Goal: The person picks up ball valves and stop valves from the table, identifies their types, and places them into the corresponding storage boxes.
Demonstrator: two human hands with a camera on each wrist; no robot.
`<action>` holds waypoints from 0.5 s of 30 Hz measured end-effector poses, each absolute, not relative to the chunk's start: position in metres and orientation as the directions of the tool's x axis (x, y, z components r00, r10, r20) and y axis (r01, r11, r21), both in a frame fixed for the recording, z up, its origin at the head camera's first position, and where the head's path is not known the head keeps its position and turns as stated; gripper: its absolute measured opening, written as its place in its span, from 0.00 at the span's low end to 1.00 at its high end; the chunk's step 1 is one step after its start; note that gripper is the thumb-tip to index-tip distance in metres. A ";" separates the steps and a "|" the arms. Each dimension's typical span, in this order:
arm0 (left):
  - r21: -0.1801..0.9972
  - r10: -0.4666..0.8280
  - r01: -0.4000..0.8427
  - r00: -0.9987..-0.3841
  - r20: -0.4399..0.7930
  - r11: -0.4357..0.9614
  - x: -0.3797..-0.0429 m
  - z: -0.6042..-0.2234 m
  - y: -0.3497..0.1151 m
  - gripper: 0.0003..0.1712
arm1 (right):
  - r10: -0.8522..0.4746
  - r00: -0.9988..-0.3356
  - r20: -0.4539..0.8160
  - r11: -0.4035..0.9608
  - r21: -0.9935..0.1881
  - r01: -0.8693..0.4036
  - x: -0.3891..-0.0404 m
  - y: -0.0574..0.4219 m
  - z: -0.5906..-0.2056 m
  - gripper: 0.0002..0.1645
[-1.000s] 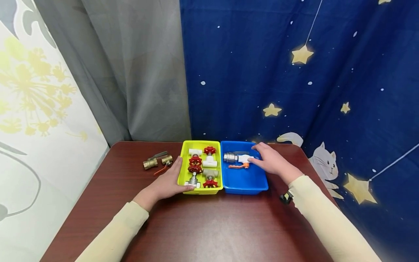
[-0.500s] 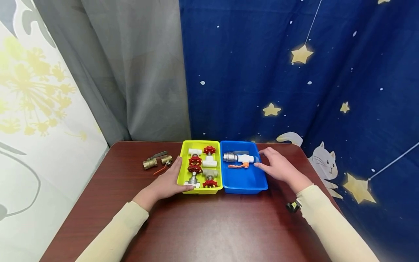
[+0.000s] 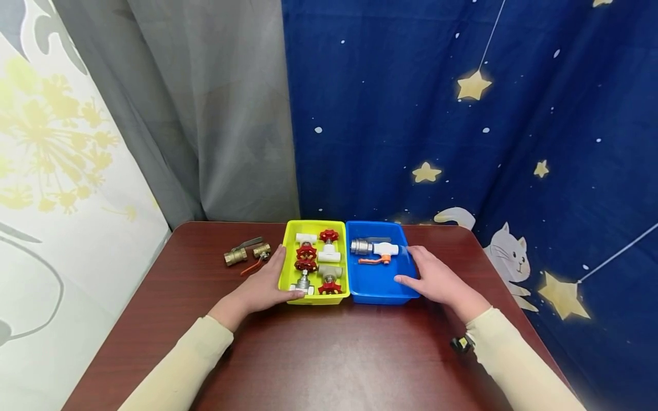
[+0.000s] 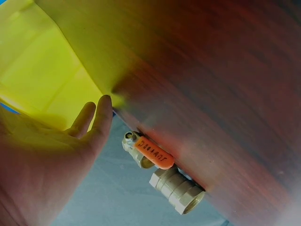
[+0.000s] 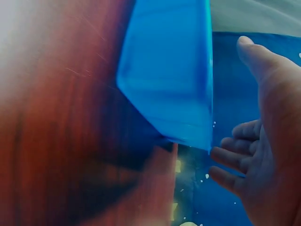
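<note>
In the head view, a yellow tray (image 3: 291, 249) holds several valves, red-wheeled gate valves (image 3: 306, 257) among them. My left hand (image 3: 261, 287) rests against its left side, thumb over the front left corner; the left wrist view has two straight fingers (image 4: 99, 123) along the yellow wall. A blue tray (image 3: 377, 283) stands beside it, holding a metal ball valve (image 3: 361, 246) and a white ball valve (image 3: 385, 249) with an orange lever. My right hand (image 3: 437, 278) is at the blue tray's right rim, thumb over it and nothing between the fingers, which look relaxed in the right wrist view.
Left of the yellow tray, two brass ball valves lie on the dark red table (image 3: 329, 354): one with a grey lever (image 3: 236, 256), one with an orange-red lever (image 3: 261, 251). A grey curtain (image 3: 241, 114) and a blue starry curtain (image 3: 390, 114) hang behind the table.
My right hand has moved off the white ball valve, out to the right and toward me, to the blue tray's right rim. The left hand and both trays stay in place.
</note>
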State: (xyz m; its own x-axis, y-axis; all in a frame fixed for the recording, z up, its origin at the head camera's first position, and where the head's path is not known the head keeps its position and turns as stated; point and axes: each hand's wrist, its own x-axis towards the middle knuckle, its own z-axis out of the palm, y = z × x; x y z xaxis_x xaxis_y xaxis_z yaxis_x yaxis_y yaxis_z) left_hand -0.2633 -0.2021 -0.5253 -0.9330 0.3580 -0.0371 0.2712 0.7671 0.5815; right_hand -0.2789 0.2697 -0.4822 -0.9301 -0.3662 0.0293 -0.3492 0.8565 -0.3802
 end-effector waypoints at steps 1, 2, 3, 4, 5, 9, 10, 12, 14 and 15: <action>0.582 0.358 0.272 -0.933 -0.036 0.767 -0.264 -0.526 -0.202 0.83 | -0.361 -0.932 0.030 0.858 -0.380 -0.345 -0.277 0.270 -0.484 0.61; 0.582 0.359 0.273 -0.933 -0.035 0.766 -0.264 -0.526 -0.202 0.83 | -0.355 -0.934 0.028 0.862 -0.378 -0.339 -0.274 0.270 -0.486 0.63; 0.581 0.359 0.274 -0.933 -0.034 0.766 -0.264 -0.526 -0.202 0.83 | -0.350 -0.937 0.025 0.866 -0.373 -0.333 -0.272 0.271 -0.488 0.65; 0.580 0.360 0.276 -0.932 -0.032 0.766 -0.264 -0.526 -0.201 0.83 | -0.346 -0.938 0.020 0.869 -0.370 -0.328 -0.271 0.271 -0.490 0.67; 0.580 0.360 0.276 -0.933 -0.031 0.767 -0.264 -0.526 -0.201 0.83 | -0.342 -0.940 0.015 0.873 -0.366 -0.323 -0.269 0.272 -0.492 0.70; 0.577 0.356 0.273 -0.934 -0.032 0.769 -0.265 -0.527 -0.202 0.83 | -0.334 -0.942 -0.010 0.877 -0.369 -0.307 -0.266 0.272 -0.498 0.74; 0.578 0.355 0.273 -0.934 -0.033 0.769 -0.265 -0.527 -0.202 0.83 | -0.335 -0.942 -0.015 0.876 -0.374 -0.305 -0.265 0.272 -0.500 0.74; 0.580 0.356 0.272 -0.934 -0.033 0.768 -0.265 -0.527 -0.202 0.83 | -0.338 -0.941 -0.019 0.872 -0.381 -0.306 -0.264 0.271 -0.502 0.74; 0.581 0.357 0.272 -0.934 -0.034 0.767 -0.264 -0.527 -0.202 0.82 | -0.343 -0.939 -0.017 0.869 -0.386 -0.310 -0.263 0.269 -0.504 0.74; 0.582 0.357 0.273 -0.933 -0.033 0.766 -0.264 -0.526 -0.202 0.82 | -0.342 -0.940 -0.017 0.869 -0.386 -0.309 -0.263 0.269 -0.506 0.73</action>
